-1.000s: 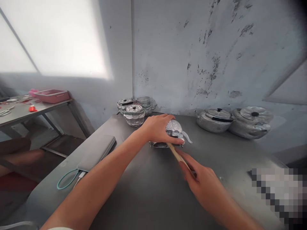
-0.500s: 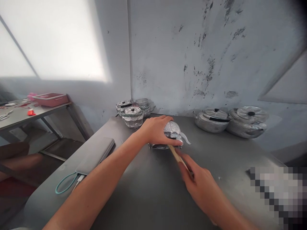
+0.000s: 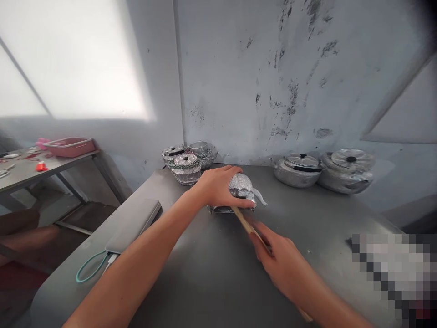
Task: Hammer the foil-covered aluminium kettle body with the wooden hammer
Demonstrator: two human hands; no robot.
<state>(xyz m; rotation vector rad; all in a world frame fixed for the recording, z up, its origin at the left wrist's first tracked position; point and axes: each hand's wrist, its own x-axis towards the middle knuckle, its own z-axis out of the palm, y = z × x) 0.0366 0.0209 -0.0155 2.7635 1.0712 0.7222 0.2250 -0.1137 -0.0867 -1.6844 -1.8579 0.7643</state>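
Observation:
A small silver metal kettle [image 3: 241, 184] lies tipped on the grey table [image 3: 201, 282], its curved spout pointing right and its opening facing me. My left hand [image 3: 218, 187] is wrapped over its top and left side, with the thumb stretched along the near edge. Within my right hand [image 3: 276, 255] is a long wooden stick [image 3: 243, 220], its upper end meeting the kettle's near edge below my left thumb. Whether that end goes inside cannot be made out. The stick's lower end shows beneath my right wrist.
Several silver pots stand by the wall: a lidded pot [image 3: 186, 169] among others at back left, and two lidded kettles, one [image 3: 298, 175] beside another [image 3: 348, 175], at right. A grey power bank [image 3: 134, 225] with a cable lies left. A pink basket [image 3: 70, 146] sits on another table.
The view has shifted slightly, so most things sit a little further left. Both hands keep their grip on the kettle and the stick, whose angle differs slightly.

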